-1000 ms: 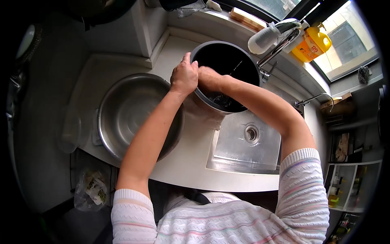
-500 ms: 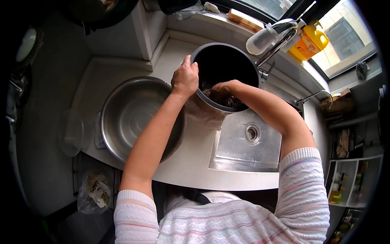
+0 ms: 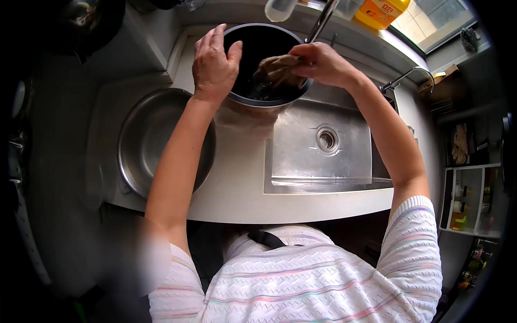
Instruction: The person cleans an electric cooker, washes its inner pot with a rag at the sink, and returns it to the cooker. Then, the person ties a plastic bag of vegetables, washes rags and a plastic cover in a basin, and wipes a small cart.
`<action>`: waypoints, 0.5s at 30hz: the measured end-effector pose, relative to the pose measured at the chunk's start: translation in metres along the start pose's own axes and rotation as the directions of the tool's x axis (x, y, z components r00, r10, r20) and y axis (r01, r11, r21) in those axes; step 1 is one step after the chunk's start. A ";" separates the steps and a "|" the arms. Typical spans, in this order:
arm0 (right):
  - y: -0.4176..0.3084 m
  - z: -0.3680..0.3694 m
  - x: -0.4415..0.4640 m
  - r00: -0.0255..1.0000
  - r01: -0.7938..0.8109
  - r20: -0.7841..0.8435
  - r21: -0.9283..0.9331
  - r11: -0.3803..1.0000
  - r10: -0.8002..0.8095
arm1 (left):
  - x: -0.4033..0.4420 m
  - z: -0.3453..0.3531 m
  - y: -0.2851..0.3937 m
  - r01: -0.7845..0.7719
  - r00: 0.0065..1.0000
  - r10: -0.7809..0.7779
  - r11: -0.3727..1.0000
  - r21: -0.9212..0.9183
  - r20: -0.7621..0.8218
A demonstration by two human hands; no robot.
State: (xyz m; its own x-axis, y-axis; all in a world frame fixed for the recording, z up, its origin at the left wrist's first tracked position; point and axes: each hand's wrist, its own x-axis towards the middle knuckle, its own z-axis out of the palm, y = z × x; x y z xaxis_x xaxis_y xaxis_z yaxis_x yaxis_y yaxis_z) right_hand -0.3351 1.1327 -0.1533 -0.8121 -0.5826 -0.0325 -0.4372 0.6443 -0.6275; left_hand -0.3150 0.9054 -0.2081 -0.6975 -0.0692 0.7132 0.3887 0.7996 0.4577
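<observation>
Opened since earlier, the left hand [image 3: 213,70] is at the pot's [image 3: 259,103] left, rim contact unclear. Over the pot, a brown clump [image 3: 276,69] hangs pinched by the separate, risen right hand [image 3: 326,65]. Lifting seems underway; clearing the rim calls for steady pinching.

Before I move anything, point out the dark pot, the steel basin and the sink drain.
Dark pot [image 3: 261,103]: head view, on its near rim.
Steel basin [image 3: 146,134]: head view, on its inner surface.
Sink drain [image 3: 327,140]: head view, at its centre.
</observation>
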 end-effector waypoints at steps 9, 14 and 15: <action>0.032 -0.026 -0.138 0.955 0.134 -0.286 0.649 0.749 0.076 | -0.054 0.076 0.148 0.637 0.760 0.029 0.164 -0.753 0.649; 0.102 0.062 -0.160 0.888 0.045 -0.348 0.716 0.697 0.300 | -0.121 0.127 0.163 0.905 0.313 0.190 -0.358 -0.231 0.931; 0.108 0.074 -0.165 0.877 -0.045 -0.361 0.595 0.802 0.317 | -0.130 0.131 0.167 0.918 0.248 0.144 -0.351 -0.185 0.958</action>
State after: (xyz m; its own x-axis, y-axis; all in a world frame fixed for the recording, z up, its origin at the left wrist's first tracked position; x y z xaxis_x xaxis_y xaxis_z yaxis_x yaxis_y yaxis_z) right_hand -0.2193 1.2620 -0.2736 -0.9903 -0.1278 0.0540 -0.0847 0.2482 -0.9650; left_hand -0.2381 1.1260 -0.2940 -0.6936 0.6696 -0.2656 -0.6654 -0.4543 0.5923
